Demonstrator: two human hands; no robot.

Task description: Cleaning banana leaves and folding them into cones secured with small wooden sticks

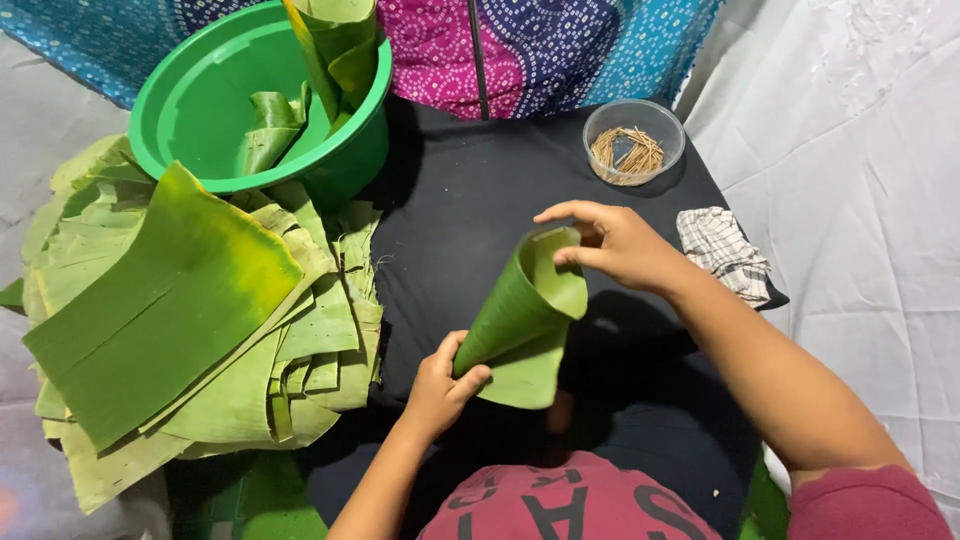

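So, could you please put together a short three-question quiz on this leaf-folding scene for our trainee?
1. True or false: the left hand pinches the narrow end of the banana-leaf cone.
2. What does the clear plastic bowl hold?
A. small wooden sticks
B. rice
C. water
3. Fill in: the right hand grips the cone's open ____.

Key: 1 true; 2 A; 3 rim.
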